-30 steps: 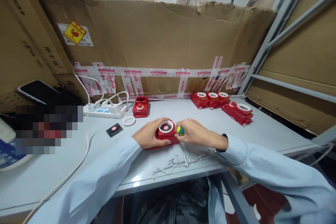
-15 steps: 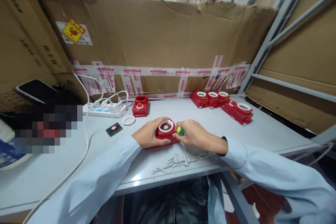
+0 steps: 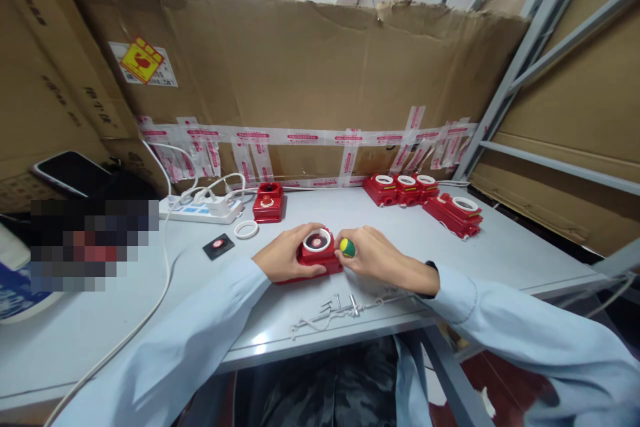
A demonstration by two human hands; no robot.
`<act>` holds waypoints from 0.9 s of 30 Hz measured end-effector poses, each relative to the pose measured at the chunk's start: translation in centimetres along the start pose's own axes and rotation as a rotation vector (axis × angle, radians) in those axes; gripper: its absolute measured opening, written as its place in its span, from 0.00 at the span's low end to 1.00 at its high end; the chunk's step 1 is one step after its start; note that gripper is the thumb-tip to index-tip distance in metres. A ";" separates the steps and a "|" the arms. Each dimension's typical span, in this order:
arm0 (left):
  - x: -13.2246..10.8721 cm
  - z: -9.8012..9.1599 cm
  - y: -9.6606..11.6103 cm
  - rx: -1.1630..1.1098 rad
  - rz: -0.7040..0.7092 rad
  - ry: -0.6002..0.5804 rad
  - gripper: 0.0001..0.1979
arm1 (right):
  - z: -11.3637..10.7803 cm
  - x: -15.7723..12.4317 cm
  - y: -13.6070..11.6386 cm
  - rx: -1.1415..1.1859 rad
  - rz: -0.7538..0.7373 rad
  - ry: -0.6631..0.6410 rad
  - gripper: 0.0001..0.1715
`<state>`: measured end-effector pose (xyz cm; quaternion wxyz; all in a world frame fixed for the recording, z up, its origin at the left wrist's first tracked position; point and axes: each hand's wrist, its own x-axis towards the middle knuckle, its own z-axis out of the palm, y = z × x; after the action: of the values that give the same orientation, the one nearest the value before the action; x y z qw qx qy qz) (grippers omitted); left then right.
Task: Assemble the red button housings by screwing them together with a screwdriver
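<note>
A red box-shaped housing (image 3: pixel 325 260) with a white ring (image 3: pixel 317 241) around its dark round face lies on the table before me. My left hand (image 3: pixel 286 255) is wrapped around its left side, thumb along the front. My right hand (image 3: pixel 373 250) is closed on a screwdriver (image 3: pixel 347 248), whose yellow-and-green handle end faces me. The shaft is hidden behind the fingers, at the housing's right side. Several silver screws (image 3: pixel 327 305) and a thin metal rod with white string (image 3: pixel 320 318) lie in front of the housing.
Beyond my left hand are a loose white ring (image 3: pixel 247 230), a dark square plate (image 3: pixel 218 247), another red housing (image 3: pixel 269 203) and a power strip (image 3: pixel 205 211). Several red housings (image 3: pixel 400 190) stand back right. Cardboard (image 3: pixel 310 73) walls the rear; a cable (image 3: pixel 167 280) runs down the left.
My right hand has shifted slightly right with the screwdriver, and its handle has turned a little. My left hand keeps its hold on the housing.
</note>
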<state>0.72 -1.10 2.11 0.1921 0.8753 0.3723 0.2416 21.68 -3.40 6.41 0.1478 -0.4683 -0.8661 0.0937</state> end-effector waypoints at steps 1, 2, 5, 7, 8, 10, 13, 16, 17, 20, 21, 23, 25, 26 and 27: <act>0.0 0.0 0.0 -0.002 -0.004 -0.001 0.34 | -0.2 -0.1 -0.1 0.021 0.003 0.009 0.10; 0.0 0.0 0.0 -0.003 -0.007 -0.001 0.34 | -0.4 -0.3 -0.2 0.042 0.002 0.009 0.10; 0.0 0.0 0.1 -0.006 -0.008 -0.001 0.35 | -0.7 -1.1 -0.4 0.069 -0.017 -0.084 0.08; 0.1 -0.1 0.2 -0.008 -0.006 -0.003 0.34 | -0.5 -1.7 -0.6 0.047 -0.037 -0.192 0.08; 0.1 -0.1 0.3 -0.011 -0.004 -0.004 0.33 | -0.2 -2.0 -0.6 0.030 -0.046 -0.235 0.08; 0.1 -0.2 0.4 -0.019 -0.002 -0.007 0.33 | 0.3 -2.5 -0.6 0.003 -0.057 -0.286 0.08; 0.1 -0.2 0.4 -0.017 -0.005 -0.008 0.33 | 0.5 -2.6 -0.5 0.016 -0.054 -0.285 0.09; 0.1 -0.1 0.2 -0.005 0.001 -0.001 0.34 | -0.4 -2.2 -0.4 0.144 -0.066 -0.128 0.09; 0.1 -0.1 0.2 -0.003 0.005 -0.001 0.34 | -1.0 -1.9 -0.5 0.223 -0.075 -0.032 0.11; 0.0 -0.1 0.2 0.002 0.002 -0.007 0.34 | -2.6 -0.5 -0.8 0.566 -0.125 0.336 0.17; 0.0 -0.2 0.2 0.000 -0.002 -0.013 0.34 | -3.0 0.2 -1.0 0.703 -0.147 0.459 0.18; 0.0 -0.2 0.3 -0.010 -0.006 -0.019 0.34 | -3.5 2.1 -1.3 0.956 -0.197 0.668 0.19; 0.0 -0.3 0.4 -0.016 -0.009 -0.027 0.34 | -3.2 4.1 -1.4 1.114 -0.224 0.778 0.21; 0.0 -0.3 0.4 -0.014 -0.014 -0.027 0.34 | -2.9 5.1 -1.3 1.165 -0.220 0.793 0.22; 0.0 -0.3 0.5 -0.009 -0.020 -0.025 0.34 | -2.5 6.0 -1.1 1.201 -0.201 0.801 0.22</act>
<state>0.82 -1.34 2.61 0.2030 0.8737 0.3774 0.2303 18.53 1.09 10.13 0.6926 -0.2232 -0.5837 0.3603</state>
